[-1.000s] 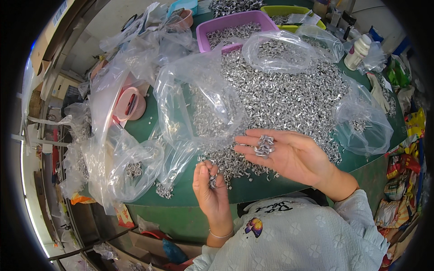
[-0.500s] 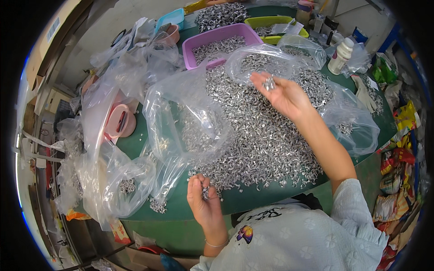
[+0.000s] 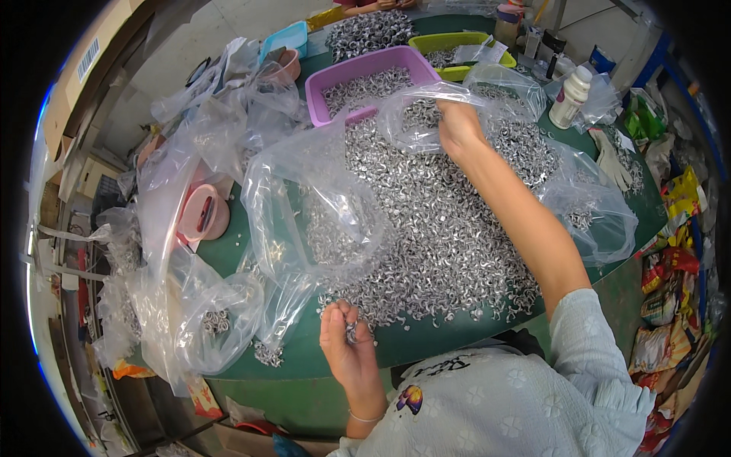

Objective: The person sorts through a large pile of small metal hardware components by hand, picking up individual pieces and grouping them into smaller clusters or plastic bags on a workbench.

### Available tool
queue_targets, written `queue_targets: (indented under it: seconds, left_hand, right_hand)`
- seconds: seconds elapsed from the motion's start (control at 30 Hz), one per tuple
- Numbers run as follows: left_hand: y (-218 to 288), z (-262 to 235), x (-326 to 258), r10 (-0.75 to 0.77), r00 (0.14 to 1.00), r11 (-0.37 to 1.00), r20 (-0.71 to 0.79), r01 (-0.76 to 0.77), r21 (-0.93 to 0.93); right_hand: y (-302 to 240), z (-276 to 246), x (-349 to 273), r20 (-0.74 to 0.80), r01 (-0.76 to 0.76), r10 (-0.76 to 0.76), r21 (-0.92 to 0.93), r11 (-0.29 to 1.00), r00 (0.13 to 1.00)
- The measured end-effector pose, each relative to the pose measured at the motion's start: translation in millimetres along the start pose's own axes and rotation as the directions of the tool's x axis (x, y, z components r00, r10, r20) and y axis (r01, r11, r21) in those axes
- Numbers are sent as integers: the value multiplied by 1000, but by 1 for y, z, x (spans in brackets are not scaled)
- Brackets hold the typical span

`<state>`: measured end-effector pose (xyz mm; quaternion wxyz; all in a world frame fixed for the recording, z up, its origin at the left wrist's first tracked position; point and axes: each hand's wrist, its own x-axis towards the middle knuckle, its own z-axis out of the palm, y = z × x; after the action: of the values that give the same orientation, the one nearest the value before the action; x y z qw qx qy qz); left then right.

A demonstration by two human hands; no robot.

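Small curved silvery metal pieces (image 3: 438, 236) lie heaped across the middle of the green table (image 3: 396, 343). At the near edge of the heap, my left hand (image 3: 349, 354) is closed with curled fingers around a few of these pieces. My right hand (image 3: 461, 128) reaches to the far side, at the opening of a clear plastic bag (image 3: 403, 126) that holds more of them. Its back faces up and its fingers point down and away, hidden from sight. Left of the heap, another large clear bag (image 3: 278, 206) has pieces inside.
A purple basin (image 3: 314, 103) and a green basin (image 3: 457, 71) of metal pieces stand at the back, near a pile of darker rings (image 3: 369, 34). A white bottle (image 3: 571, 99) is at right, a pink cup (image 3: 217, 217) at left. Someone's hands (image 3: 388, 4) show at the far edge.
My right hand has turned from palm up, with pieces on it, to back up, and moved away to the bag's opening. My left hand has barely moved.
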<state>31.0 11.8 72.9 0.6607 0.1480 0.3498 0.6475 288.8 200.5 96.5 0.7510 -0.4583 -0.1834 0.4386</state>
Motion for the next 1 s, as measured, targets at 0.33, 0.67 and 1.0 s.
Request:
queue_targets:
  seconds: [0.33, 0.67, 1.0]
  left_hand:
    - [-7, -1, 1, -62, 996, 998, 63, 63, -10]
    - [-8, -1, -1, -104, 994, 994, 46, 105, -14]
    - [-7, 12, -9, -172, 984, 985, 45, 172, 17]
  right_hand:
    - [-20, -47, -107, 590, -589, 383, 202, 782, 711]
    - [-49, -35, -129, 494, 60, 130, -349, 935, 860]
    - [-67, 32, 34, 651, 764, -503, -644, 29, 568]
